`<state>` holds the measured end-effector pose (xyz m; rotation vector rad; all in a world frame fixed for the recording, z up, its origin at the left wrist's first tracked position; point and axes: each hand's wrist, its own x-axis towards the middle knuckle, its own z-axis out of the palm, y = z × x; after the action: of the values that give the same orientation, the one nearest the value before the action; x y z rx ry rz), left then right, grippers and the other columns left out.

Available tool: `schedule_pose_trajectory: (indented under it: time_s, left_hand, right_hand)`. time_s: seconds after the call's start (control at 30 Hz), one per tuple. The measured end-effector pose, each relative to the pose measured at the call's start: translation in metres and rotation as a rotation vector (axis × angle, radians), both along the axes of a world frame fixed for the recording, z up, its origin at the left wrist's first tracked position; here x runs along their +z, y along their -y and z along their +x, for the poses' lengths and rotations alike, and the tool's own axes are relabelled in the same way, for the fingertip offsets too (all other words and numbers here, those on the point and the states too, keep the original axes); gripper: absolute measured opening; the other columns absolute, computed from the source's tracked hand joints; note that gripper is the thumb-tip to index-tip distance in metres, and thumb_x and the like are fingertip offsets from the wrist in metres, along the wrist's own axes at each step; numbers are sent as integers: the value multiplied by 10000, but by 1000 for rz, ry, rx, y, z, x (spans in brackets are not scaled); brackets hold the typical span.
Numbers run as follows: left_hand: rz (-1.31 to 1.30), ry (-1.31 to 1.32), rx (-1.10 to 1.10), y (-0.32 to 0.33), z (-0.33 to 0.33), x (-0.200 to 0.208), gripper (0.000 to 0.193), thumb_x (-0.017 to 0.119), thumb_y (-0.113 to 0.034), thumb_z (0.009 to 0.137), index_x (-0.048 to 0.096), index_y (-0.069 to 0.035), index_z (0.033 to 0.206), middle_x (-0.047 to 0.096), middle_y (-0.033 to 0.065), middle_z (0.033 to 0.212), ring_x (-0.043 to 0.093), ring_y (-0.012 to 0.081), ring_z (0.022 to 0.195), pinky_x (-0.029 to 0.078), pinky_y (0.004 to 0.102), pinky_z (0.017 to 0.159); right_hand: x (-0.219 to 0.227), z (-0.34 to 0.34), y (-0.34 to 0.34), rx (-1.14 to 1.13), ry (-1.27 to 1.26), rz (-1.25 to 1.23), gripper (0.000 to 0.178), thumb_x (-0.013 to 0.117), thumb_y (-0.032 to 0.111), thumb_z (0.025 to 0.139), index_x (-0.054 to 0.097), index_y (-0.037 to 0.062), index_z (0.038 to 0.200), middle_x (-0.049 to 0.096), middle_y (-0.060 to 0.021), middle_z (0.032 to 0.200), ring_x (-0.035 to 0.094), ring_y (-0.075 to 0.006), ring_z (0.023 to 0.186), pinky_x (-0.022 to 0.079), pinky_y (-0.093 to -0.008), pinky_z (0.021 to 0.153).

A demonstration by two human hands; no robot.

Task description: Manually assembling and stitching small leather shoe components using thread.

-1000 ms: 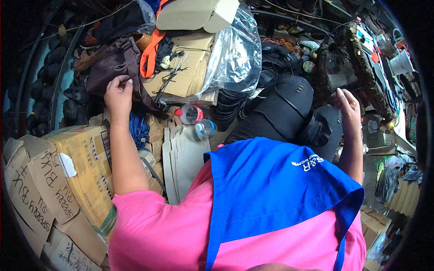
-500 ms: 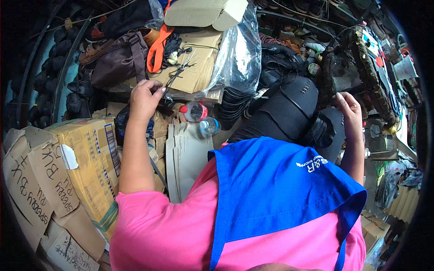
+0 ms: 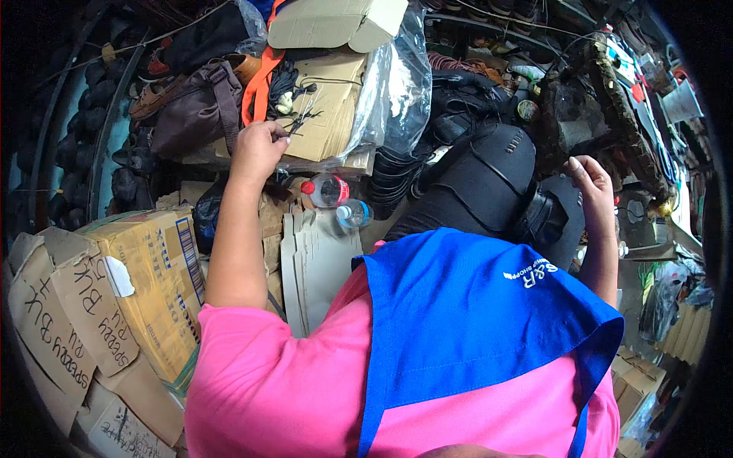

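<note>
Left hand (image 3: 258, 150) up at the edge of the flattened cardboard stack (image 3: 328, 107), fingers pinched narrow around a thin dark cord or wire (image 3: 299, 122) lying on top — hard to say which at this size. Cord strewn loose there, within easy reach, a coil of black cord (image 3: 284, 76) just behind it. Right hand (image 3: 592, 185) resting on the black machine head (image 3: 489, 183), fingers half curled, gripping nothing visible, seemingly for steadying. Clear plastic bag (image 3: 401, 84) draped over the stack, contents unclear. Two plastic bottles (image 3: 336, 200) lying below, caps on. Yellow carton (image 3: 149, 282) at left, flaps open, inside out of view. Brown bag (image 3: 195, 114) slumped beside the cardboard.
</note>
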<state>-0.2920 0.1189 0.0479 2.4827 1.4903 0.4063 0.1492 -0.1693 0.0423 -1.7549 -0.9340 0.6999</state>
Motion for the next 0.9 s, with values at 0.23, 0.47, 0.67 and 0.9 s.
schedule_pose_trajectory:
  time_s: [0.23, 0.47, 0.67, 0.9]
  left_hand:
    - [-180, 294, 165, -18, -21, -4, 105, 650, -116, 805, 674, -28, 859, 668, 52, 750, 573, 113, 606, 454, 263, 597]
    - [-408, 718, 169, -29, -32, 4, 97, 570, -98, 880, 584, -23, 940, 663, 63, 817, 565, 89, 674, 443, 226, 646]
    - [-493, 838, 280, -24, -34, 13, 86, 575, -137, 896, 576, -60, 936, 655, 34, 806, 566, 86, 677, 431, 222, 634]
    - [-446, 736, 260, -24, -38, 8, 171, 597, -149, 889, 605, -35, 1016, 648, 18, 794, 568, 75, 650, 424, 204, 600]
  right_hand:
    - [1, -2, -3, 12, 26, -13, 231, 637, 278, 881, 624, 53, 830, 501, 66, 706, 397, -37, 654, 322, -212, 600]
    - [-3, 2, -1, 25, 20, -16, 239, 634, 284, 882, 624, 52, 826, 500, 70, 700, 397, -35, 654, 319, -212, 597]
    - [-4, 1, 1, 42, 13, -11, 236, 629, 277, 883, 635, 44, 850, 522, 64, 720, 405, -36, 662, 325, -214, 603]
    - [-4, -2, -1, 43, 10, -18, 236, 625, 272, 886, 637, 38, 855, 526, 62, 731, 409, -37, 669, 327, -210, 607]
